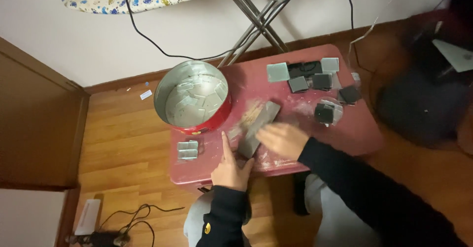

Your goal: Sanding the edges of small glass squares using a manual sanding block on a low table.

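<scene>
Under your hands a grey slab [258, 128] lies on a dusty red table [364, 133]; left of your left hand [230, 169], a red-walled, silver-lined tin [193, 97]

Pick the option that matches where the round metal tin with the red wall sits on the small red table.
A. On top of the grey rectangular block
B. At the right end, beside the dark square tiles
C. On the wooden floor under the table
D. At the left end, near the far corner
D: the round tin stands on the left part of the red table, while the dark square tiles lie toward the right end.
</scene>
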